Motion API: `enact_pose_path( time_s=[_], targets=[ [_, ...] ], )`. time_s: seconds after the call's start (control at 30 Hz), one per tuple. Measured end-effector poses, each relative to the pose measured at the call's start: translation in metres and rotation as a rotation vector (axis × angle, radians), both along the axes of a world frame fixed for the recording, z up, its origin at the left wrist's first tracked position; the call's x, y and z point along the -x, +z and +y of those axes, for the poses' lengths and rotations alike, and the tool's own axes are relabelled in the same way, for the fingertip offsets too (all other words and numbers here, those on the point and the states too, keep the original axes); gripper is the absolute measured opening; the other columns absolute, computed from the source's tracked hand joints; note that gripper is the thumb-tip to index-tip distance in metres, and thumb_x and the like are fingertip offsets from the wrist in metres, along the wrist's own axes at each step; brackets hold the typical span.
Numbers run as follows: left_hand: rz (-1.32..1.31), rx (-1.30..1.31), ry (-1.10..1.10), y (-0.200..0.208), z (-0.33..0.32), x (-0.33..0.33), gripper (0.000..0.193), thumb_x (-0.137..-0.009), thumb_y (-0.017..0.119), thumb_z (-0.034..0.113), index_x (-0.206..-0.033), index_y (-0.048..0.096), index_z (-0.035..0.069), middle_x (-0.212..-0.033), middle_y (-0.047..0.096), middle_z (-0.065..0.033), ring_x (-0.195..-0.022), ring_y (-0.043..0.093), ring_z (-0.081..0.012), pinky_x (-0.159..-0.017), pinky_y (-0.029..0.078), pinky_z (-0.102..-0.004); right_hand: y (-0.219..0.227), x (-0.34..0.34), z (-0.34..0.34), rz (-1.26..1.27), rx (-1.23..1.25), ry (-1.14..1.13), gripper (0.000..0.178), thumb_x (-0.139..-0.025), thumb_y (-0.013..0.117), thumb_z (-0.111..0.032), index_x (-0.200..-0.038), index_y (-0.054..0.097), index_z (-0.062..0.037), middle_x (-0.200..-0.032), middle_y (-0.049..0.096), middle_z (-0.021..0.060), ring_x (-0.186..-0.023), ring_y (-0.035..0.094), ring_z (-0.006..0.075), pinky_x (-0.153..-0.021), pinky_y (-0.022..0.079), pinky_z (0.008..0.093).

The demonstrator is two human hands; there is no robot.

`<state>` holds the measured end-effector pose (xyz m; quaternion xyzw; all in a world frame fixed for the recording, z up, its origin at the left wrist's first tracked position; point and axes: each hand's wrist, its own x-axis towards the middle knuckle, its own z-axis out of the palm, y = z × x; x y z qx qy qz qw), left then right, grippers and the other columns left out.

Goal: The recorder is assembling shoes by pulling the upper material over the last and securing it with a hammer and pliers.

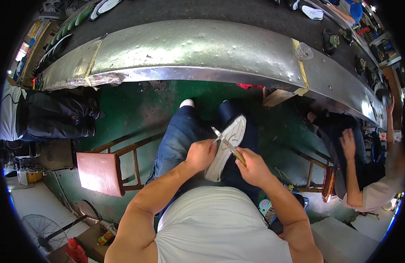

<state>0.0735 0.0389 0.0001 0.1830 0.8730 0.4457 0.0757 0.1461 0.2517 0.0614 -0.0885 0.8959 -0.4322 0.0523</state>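
Observation:
A whitish shoe [231, 137] lies across my lap with its underside facing up, toe pointing away from me. My right hand [254, 167] is closed around the yellowish handle of a metal hand tool [230, 147], whose blade-like shaft slants up to the left across the shoe. At the shoe's left side my left hand [201, 154] has its fingers closed near the tool's shaft. A small pale piece shows at those fingertips, too small to name. The shoe's near end rests between my thighs, below both hands.
Ahead runs a metal-edged bench [193, 48] with a dark belt carrying shoes [312, 12]. A clear cup [304, 51] stands on its edge. To my left is a brown stool [99, 172]; another person [44, 115] is beyond it. A co-worker [364, 171] sits at right.

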Motion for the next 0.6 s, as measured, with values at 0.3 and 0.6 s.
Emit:
enact_pose_path(
  time_s=[0.3,0.6],
  targets=[
    [0.087,-0.024,-0.015,0.001,0.002,0.0,0.014,-0.09,0.061,0.013,-0.09,0.067,0.0,-0.075,0.065,-0.0215,-0.071,0.066,-0.0384,-0.063,0.054,-0.0459,0.018,-0.007,0.029,-0.617,0.06,0.064,0.041,-0.09,0.063,-0.015,-0.129,0.056,-0.0009,-0.089,0.064,0.0203,-0.083,0.064,0.0326,-0.077,0.05,0.0406],
    [-0.288,-0.22,0.138,-0.021,0.005,0.017,0.042,-0.106,0.043,0.034,-0.13,0.059,0.003,-0.12,0.066,-0.0218,-0.111,0.063,-0.0327,-0.097,0.048,-0.038,0.038,0.041,0.028,-0.612,-0.281,0.221,0.029,-0.095,0.061,-0.023,-0.107,0.059,0.0028,-0.092,0.067,0.0226,-0.087,0.065,0.0412,-0.076,0.051,0.0475]
  ],
)
